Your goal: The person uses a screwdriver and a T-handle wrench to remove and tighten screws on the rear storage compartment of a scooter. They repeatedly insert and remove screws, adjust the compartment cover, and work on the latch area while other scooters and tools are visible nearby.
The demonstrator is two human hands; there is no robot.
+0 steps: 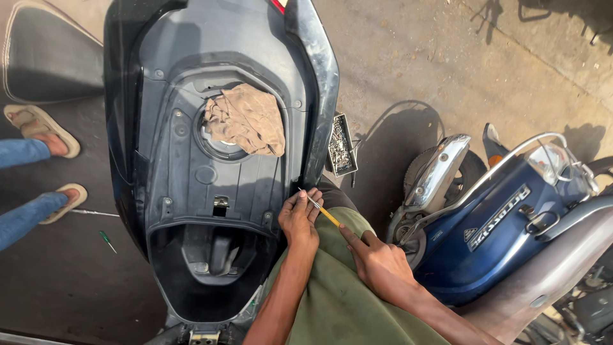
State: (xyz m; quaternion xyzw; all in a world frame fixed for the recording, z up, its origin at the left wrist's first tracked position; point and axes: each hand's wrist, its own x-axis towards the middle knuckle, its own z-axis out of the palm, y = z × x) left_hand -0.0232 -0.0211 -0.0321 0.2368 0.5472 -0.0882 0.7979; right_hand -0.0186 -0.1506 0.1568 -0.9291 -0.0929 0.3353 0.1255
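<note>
Left hand (pixel 299 220) fingers pinched on screwdriver (pixel 322 213) tip at scooter underseat tub (pixel 191 185) edge — right hand (pixel 377 259) grips handle end. Brown rag (pixel 246 119) stuffed over fuel filler, screw tray (pixel 341 145) beside.

Left hand (pixel 299 220) pinches the metal tip of a yellow-handled screwdriver (pixel 322 211) against the right edge of the scooter underseat tub (pixel 191 166). Right hand (pixel 377 262) closes its grip on the handle end. A brown rag (pixel 246 119) covers the filler opening. A tray of fasteners (pixel 341 147) lies beside the scooter.
</note>
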